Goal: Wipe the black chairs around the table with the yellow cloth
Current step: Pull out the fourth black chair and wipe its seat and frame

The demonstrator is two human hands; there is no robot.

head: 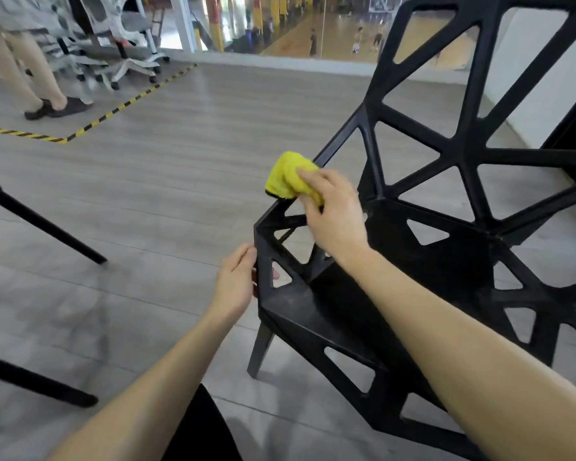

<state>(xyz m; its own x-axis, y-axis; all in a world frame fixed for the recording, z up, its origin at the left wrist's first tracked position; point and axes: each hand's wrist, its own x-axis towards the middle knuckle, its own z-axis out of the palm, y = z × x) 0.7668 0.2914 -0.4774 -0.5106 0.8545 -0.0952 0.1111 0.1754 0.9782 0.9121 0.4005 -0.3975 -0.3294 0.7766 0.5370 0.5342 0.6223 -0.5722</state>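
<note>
Yellow cloth (288, 176), black chair (446, 254), grey floor (180, 154) with yellow-and-black striped tape (113, 111).

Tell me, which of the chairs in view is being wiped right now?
The black chair with triangular cut-outs at right. The right hand presses the yellow cloth on its armrest while the left hand grips its corner. The white office chairs stand untouched.
</note>
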